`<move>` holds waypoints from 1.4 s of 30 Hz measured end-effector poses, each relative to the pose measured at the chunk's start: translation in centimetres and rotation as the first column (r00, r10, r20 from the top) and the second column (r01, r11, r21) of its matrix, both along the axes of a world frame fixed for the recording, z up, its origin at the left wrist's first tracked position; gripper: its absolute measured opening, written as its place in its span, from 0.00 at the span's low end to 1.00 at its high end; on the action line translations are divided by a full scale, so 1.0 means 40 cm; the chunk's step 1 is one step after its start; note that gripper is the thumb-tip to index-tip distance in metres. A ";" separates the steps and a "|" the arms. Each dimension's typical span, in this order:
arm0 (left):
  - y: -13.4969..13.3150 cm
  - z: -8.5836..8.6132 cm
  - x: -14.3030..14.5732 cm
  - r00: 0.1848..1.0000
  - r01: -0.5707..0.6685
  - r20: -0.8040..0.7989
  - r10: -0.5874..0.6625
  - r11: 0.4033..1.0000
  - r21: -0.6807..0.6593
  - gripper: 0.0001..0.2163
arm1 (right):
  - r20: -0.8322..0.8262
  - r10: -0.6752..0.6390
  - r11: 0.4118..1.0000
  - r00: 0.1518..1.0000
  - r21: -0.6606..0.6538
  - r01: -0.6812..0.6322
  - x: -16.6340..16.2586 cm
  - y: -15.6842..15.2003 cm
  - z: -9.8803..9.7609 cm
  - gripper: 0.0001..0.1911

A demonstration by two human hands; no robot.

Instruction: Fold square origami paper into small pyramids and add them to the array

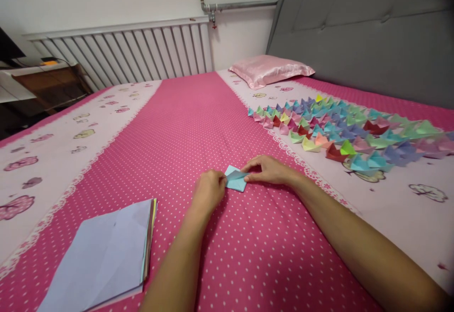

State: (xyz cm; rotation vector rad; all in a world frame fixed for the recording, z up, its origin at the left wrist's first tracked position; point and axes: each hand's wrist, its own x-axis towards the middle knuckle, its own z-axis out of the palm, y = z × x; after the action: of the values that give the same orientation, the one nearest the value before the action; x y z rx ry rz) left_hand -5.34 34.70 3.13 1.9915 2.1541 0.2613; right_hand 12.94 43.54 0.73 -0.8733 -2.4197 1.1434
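A small folded piece of light blue paper is held just above the pink dotted bedspread, near the middle of the head view. My left hand pinches its left edge, fingers curled in. On the other side, my right hand grips the paper's right edge between thumb and fingers. One flap of the paper stands raised between the two hands. The fingertips hide its outer edges.
Many folded paper boats in several colours stand in rows at the right. A stack of coloured paper sheets, lilac on top, lies at the lower left. Behind are a pink pillow, a grey headboard and a white radiator.
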 end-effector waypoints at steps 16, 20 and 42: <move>0.008 -0.043 0.037 0.978 -0.208 0.045 0.205 0.976 0.067 0.10 | 0.024 -0.419 0.851 0.908 0.359 0.383 -0.079 -0.060 -0.037 0.22; 0.012 -0.045 0.036 0.973 -0.225 0.061 0.221 0.973 0.062 0.12 | 0.052 -0.427 0.849 0.903 0.367 0.381 -0.083 -0.063 -0.038 0.21; 0.019 -0.037 -0.006 0.941 -0.230 0.262 0.214 0.973 0.031 0.07 | -0.164 -0.397 0.906 0.903 0.084 0.414 -0.061 -0.032 -0.067 0.21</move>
State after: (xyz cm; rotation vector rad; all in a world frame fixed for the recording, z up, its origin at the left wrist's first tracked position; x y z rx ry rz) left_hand -5.59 35.46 1.65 1.6342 2.2204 0.5931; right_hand 10.51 42.27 -1.94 -1.1467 -2.0342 0.8634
